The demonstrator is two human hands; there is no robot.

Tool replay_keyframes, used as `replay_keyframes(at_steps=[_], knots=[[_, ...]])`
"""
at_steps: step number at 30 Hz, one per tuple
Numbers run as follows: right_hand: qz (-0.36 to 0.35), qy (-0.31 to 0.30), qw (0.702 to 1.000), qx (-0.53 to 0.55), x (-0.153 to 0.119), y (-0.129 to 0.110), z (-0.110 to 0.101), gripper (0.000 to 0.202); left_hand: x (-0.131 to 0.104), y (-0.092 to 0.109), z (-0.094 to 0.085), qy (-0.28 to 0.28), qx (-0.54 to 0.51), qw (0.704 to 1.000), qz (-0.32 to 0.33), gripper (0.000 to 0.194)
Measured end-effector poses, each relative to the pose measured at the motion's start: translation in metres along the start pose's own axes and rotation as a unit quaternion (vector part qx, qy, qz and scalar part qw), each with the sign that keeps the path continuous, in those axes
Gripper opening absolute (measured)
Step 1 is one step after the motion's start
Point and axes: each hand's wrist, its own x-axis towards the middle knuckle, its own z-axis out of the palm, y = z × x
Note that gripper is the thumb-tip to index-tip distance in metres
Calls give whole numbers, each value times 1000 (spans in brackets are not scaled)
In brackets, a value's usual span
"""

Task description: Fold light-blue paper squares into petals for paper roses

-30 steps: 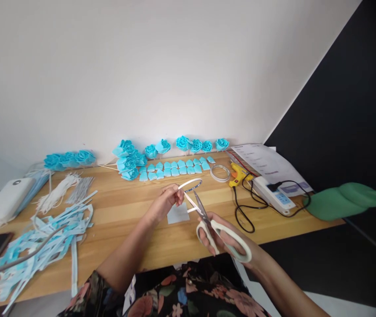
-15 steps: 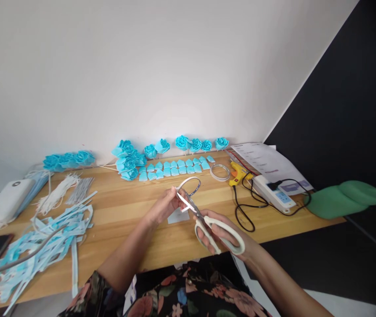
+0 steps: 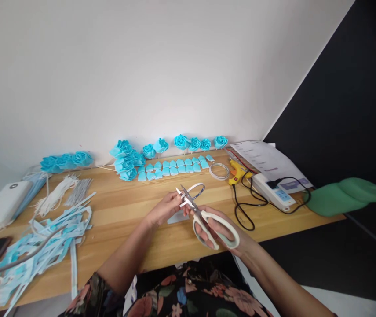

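In my left hand (image 3: 165, 209) the fingers pinch a narrow white strip (image 3: 201, 188), which curls up in a loop and has small dark marks on one face. My right hand (image 3: 220, 226) holds scissors (image 3: 235, 240) with cream handles, fingers through the loops. The scissor blades are parted, and the strip's short end lies across them near my left fingertips. Below the hands, a small pale paper piece (image 3: 177, 218) lies on the table, partly hidden.
Blue flowers (image 3: 125, 160) line the wall behind rows of blue petal pieces (image 3: 173, 168). On the right are a ring of tape (image 3: 219, 178), a yellow glue gun (image 3: 238, 171), a power strip (image 3: 282, 200) and a green balloon-like object (image 3: 342, 198). Blue-white strips (image 3: 47, 246) are heaped left.
The scissor blades have opened wider and shifted slightly left and up against the strip. The strip's loop has become smaller and flatter. My left hand stays nearly in place.
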Motion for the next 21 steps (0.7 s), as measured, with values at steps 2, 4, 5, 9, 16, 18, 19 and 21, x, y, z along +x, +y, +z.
replay_keyframes(at_steps=[2,4,5,9,16,18,19,21], knots=[[-3,3,1000,4,0,0,2,47,0,-2,-2,-2,-1,1000,-10,51],[-4,10,1000,14,-1,-1,3,46,0,-4,-3,-8,-5,1000,-16,49],[-3,14,1000,19,-1,-2,4,45,0,-5,-4,-11,-8,1000,-15,48],[9,31,999,30,-3,-4,7,45,0,-6,-4,-14,-16,1000,-3,44],[14,53,997,50,-5,-2,5,43,1,0,1,-34,-71,997,-1,40],[7,58,997,54,-6,-2,4,40,1,1,1,-45,-103,994,-14,41],[5,59,997,57,-6,-2,4,39,1,2,0,-47,-111,993,-16,42],[4,56,997,58,-7,-2,4,37,1,3,0,-29,-98,995,-11,36]])
